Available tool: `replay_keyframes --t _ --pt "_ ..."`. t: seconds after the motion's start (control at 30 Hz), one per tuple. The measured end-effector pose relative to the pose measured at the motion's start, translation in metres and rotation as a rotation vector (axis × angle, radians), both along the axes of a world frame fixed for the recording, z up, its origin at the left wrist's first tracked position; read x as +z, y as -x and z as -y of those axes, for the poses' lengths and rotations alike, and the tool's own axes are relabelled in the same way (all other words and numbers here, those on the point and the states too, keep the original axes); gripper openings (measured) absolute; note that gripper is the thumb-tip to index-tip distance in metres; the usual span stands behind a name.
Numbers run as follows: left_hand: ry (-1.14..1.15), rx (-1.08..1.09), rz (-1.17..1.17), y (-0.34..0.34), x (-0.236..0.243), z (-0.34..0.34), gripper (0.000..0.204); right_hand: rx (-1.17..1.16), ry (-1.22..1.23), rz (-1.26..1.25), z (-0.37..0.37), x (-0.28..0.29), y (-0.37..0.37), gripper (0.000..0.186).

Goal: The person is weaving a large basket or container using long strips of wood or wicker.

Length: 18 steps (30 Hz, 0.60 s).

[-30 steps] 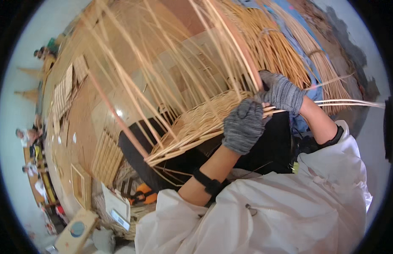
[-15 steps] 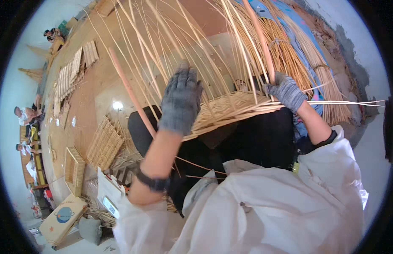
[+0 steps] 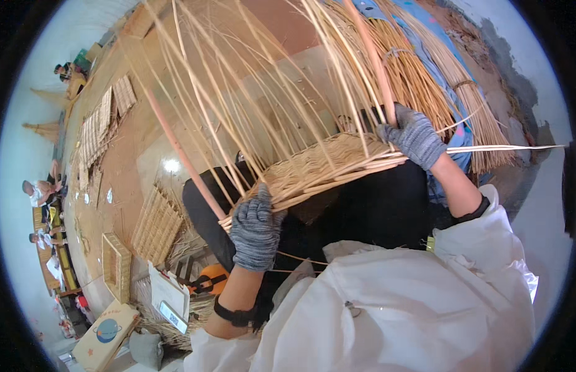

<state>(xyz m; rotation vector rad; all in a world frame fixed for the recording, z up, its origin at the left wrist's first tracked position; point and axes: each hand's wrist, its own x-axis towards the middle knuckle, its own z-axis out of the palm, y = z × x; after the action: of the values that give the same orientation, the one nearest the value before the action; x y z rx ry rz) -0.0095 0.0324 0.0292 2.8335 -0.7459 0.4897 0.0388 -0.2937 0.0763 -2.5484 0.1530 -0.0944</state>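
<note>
Across my lap lies a partly woven wicker panel (image 3: 325,158), with many thin willow rods (image 3: 263,93) fanning up from it, some blurred. Thicker peeled stakes stand at its two ends: the left stake (image 3: 179,149) and the right stake (image 3: 374,59). My left hand (image 3: 255,232), in a grey knit glove, is closed over the panel's near left edge beside the left stake's foot. My right hand (image 3: 415,136), gloved alike, grips the base of the right stake at the panel's right corner. Pale weaver ends (image 3: 498,148) stick out to the right beneath it.
Bundles of willow rods (image 3: 418,80) lie on a blue cloth at the right. To the left are woven panels (image 3: 156,226), a shallow wicker tray (image 3: 116,266), a clipboard with a phone (image 3: 172,313), an orange round object (image 3: 215,279) and a box (image 3: 105,335). People sit far left.
My left hand has come down from among the upright rods to the panel's near left edge and closed there. The rods have swayed; my right hand stays at the right stake.
</note>
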Motion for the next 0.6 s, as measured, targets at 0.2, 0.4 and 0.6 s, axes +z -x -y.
replay_keyframes --t 0.2,0.4,0.6 --pt "-0.072 0.060 0.098 -0.013 -0.010 0.003 0.063 -0.096 0.018 0.143 -0.008 -0.007 0.005 0.034" --pt "0.088 0.133 -0.204 -0.012 0.006 0.013 0.056 0.075 -0.210 0.003 0.019 -0.006 -0.004 0.035" --pt "0.453 -0.371 -0.208 -0.003 0.059 0.127 0.033 0.543 0.538 0.154 0.021 0.003 0.030 0.053"
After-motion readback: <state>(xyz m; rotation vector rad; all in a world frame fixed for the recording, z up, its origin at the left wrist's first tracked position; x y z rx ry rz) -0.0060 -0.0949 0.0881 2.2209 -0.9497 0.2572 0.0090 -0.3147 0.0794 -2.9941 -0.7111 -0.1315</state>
